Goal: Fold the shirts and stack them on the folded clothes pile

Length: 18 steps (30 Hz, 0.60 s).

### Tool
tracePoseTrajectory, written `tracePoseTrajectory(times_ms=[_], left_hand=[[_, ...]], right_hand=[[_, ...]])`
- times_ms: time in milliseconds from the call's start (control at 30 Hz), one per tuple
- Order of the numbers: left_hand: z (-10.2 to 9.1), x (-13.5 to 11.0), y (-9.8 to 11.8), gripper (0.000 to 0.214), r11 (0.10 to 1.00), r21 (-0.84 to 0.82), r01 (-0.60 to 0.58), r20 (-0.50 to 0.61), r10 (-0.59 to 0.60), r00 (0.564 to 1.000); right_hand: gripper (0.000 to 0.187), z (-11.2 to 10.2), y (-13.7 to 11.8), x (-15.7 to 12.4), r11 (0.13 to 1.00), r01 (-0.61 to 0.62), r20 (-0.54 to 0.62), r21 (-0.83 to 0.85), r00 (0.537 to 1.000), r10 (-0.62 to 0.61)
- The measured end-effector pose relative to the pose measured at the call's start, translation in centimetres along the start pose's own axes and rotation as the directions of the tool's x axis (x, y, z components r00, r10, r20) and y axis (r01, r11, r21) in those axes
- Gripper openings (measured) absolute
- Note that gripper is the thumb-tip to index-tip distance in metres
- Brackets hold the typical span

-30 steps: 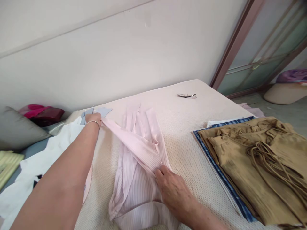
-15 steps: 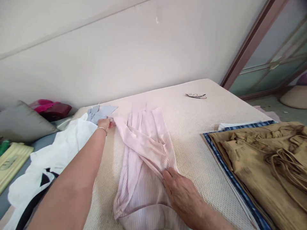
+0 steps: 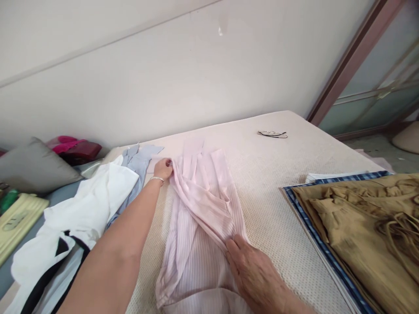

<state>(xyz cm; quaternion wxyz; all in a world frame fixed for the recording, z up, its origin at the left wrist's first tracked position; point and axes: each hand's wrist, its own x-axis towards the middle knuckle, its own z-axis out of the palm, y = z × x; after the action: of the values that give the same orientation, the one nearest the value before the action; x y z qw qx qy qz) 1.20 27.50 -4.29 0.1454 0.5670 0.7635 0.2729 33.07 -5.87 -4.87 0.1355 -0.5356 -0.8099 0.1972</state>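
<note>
A pale pink striped shirt (image 3: pixel 209 261) lies lengthwise on the bed, its body folded narrow and one sleeve slanting across the top. My left hand (image 3: pixel 163 169), with a bracelet at the wrist, pinches the far left end of that sleeve. Lower down on the right, my right hand (image 3: pixel 250 266) has its fingers closed on the sleeve's fabric near the shirt's right edge. Those fingertips are partly hidden by the hand itself. The near end of the shirt runs out of view at the bottom.
White garments (image 3: pixel 88 196) and a light blue cloth (image 3: pixel 140 159) lie at left, near a grey cushion (image 3: pixel 36 168) and a yellow box (image 3: pixel 19 224). Eyeglasses (image 3: pixel 272 134) rest on the bed (image 3: pixel 271 174). Folded brown clothes (image 3: pixel 353 235) are stacked at right. A wall borders the back.
My left hand has moved right, bringing the sleeve end inward over the shirt. My right hand keeps its hold at nearly the same spot. The view has shifted slightly.
</note>
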Motion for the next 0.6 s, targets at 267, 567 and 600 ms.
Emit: tracePoseTrajectory(times_ms=[267, 567, 600], left_hand=[[1.3, 0.3, 0.8, 0.026, 0.99, 0.13, 0.062, -0.014, -0.061, 0.998], [1.5, 0.9, 0.9, 0.017, 0.98, -0.109, 0.169, 0.008, -0.169, 0.986], [1.1, 1.0, 0.8, 0.021, 0.97, -0.166, 0.177, 0.006, -0.178, 0.984]], right_hand=[[0.024, 0.6, 0.1, -0.1, 1.0, 0.007, -0.017, 0.026, 1.0, -0.006], [0.023, 0.3, 0.0, -0.1, 0.998, -0.037, 0.038, 0.055, 0.999, 0.035], [0.023, 0.2, -0.1, -0.2, 0.998, -0.039, 0.041, 0.055, 0.998, 0.037]])
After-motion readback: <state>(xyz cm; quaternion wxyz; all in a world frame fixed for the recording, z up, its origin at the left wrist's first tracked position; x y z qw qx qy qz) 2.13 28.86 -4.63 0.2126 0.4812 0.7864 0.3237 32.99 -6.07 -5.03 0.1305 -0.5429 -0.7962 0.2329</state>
